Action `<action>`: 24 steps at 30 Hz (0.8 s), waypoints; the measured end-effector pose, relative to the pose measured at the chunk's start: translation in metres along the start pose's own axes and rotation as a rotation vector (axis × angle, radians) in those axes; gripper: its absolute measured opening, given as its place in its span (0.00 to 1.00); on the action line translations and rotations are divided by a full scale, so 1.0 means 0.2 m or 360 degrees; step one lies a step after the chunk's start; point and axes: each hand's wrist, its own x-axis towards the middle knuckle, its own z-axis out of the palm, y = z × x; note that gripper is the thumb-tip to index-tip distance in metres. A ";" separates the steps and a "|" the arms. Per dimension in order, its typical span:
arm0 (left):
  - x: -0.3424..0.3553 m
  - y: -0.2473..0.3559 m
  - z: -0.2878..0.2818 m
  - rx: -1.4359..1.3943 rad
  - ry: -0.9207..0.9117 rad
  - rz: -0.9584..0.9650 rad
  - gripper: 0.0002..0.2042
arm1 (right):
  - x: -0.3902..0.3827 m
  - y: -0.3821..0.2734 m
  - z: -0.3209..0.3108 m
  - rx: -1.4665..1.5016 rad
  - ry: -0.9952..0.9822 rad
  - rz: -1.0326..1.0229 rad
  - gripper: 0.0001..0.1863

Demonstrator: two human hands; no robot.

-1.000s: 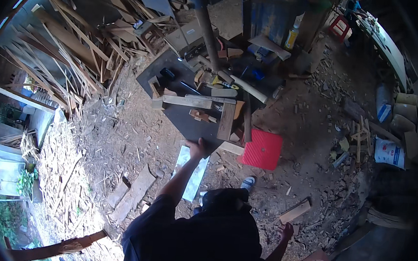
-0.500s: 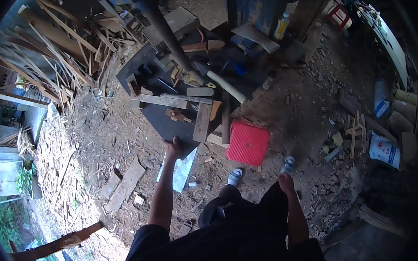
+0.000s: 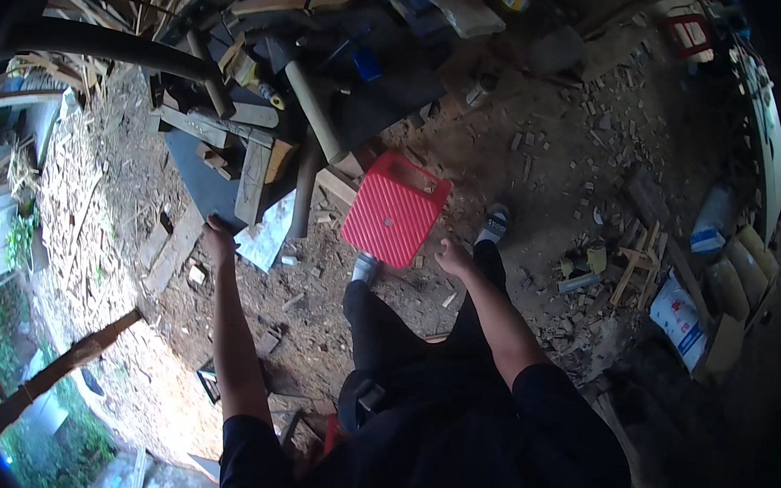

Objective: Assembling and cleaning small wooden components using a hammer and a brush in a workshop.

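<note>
R hand (image 3: pixel 453 257), just R of ctr, has fingers curled in, can't tell if apart, just beside the red stool (image 3: pixel 389 209) at frame ctr. L hand (image 3: pixel 219 239), L of ctr, is at near corner of dark tabletop (image 3: pixel 193 169), can't tell if fingers clamp it; wood pcs (image 3: pixel 253 178) & rod (image 3: pixel 313 114) lie on it, upper L.

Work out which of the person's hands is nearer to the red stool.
Right. The right hand is close to the red stool, on its right; the left hand is farther off to its left, at a corner of the dark tabletop.
</note>
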 end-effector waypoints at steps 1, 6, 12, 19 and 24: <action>0.00 -0.02 0.02 0.0141 -0.0069 0.0025 0.35 | 0.08 0.01 -0.05 -0.0069 0.0001 0.0037 0.33; -0.05 -0.08 0.06 0.0094 0.0199 0.0057 0.33 | 0.46 -0.06 -0.11 -0.0184 0.0214 -0.0211 0.48; -0.10 -0.02 0.05 -0.0003 0.0147 0.0233 0.28 | 0.90 -0.22 -0.03 -0.0154 0.0219 -0.0444 0.56; -0.10 0.04 0.03 -0.0188 0.0136 0.0262 0.26 | 0.94 -0.19 0.03 -0.0082 0.0308 -0.0386 0.44; -0.12 0.06 0.00 -0.0223 0.0209 0.0282 0.24 | 0.68 -0.11 0.16 -0.0414 0.0035 -0.0296 0.32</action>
